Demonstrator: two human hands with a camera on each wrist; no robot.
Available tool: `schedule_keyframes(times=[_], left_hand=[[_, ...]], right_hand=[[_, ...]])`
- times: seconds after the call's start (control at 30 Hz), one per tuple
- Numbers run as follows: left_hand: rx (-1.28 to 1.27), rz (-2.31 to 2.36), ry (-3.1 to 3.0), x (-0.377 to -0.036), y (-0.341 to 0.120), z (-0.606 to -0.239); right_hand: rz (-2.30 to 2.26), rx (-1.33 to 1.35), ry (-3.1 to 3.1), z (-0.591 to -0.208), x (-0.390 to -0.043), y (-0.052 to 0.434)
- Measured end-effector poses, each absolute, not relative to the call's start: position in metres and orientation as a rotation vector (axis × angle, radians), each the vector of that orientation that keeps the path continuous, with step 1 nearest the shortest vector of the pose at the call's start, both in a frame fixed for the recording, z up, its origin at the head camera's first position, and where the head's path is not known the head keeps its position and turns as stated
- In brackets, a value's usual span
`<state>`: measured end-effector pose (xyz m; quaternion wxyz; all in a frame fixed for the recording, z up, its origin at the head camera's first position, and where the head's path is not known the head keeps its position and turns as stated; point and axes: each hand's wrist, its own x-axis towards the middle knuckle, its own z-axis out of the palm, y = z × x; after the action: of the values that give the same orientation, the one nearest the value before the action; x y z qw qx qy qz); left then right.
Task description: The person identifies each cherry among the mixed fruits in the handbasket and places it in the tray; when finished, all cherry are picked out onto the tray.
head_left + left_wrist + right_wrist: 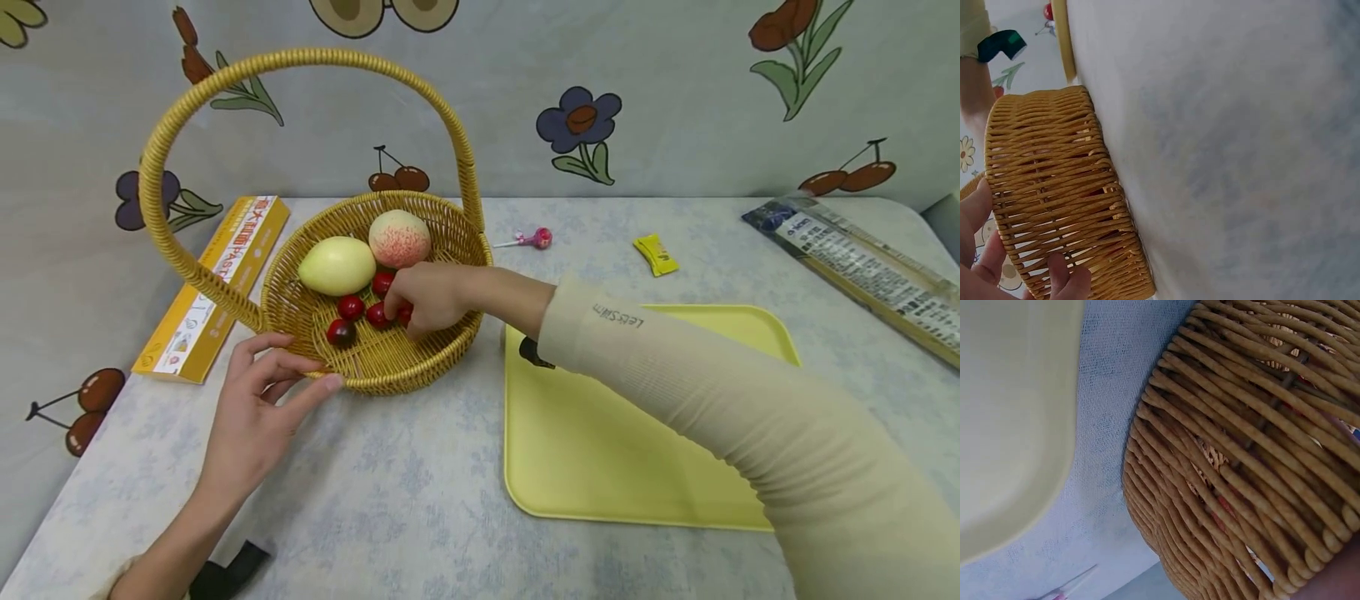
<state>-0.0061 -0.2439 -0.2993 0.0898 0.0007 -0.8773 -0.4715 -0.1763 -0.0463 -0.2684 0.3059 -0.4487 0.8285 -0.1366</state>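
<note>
Two hands, head view: we see our left hand with straight fingers resting on the near rim of the wicker basket, and our right hand inside it, fingers curled over a red cherry.
Surface: a pale blue mottled tablecloth, backed by a curtain printed with flowers and cherries.
Basket: it stands upright between our hands, handle arching overhead, running from our left hand's side towards the far right rim.
Count in basket: one yellow mango, one peach, five cherries that we can make out.
Beyond our right forearm: one yellow tray, one lollipop, one yellow sachet, one long packet.
Beyond our left hand: one yellow box, long axis running away from us.
Left wrist view: our fingertips touch the basket's woven wall.
Right wrist view: basket wall beside the tray's edge; the hand's grip does not show here.
</note>
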Motion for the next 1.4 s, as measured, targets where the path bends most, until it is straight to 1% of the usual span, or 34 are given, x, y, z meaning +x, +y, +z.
schedule_keyframes(times=[0.2, 0.47, 0.8, 1.03, 1.23, 1.4], left_hand=[[0.01, -1.321, -2.595, -0.003, -0.242, -0.299], [0.021, -1.01, -2.731, 0.001, -0.248, -0.29], [0.018, -1.001, -2.677, 0.0, -0.248, -0.291], [0.015, -1.058, -2.648, 0.0, -0.245, -0.291], [0.039, -1.07, -2.668, 0.0, -0.245, -0.288], [0.066, -1.071, -2.695, 0.001, -0.244, -0.287]], right_hand=[[-0.432, -1.22, 2.205, -0.267, -0.171, -0.041], [-0.479, -1.305, 2.246, -0.259, -0.159, -0.03], [-0.681, -1.361, 2.344, -0.25, -0.142, -0.002], [-0.938, -1.392, 2.362, -0.246, -0.13, 0.026], [-1.122, -1.306, 2.361, -0.24, -0.121, 0.059], [-1.175, -1.264, 2.388, -0.239, -0.117, 0.094]])
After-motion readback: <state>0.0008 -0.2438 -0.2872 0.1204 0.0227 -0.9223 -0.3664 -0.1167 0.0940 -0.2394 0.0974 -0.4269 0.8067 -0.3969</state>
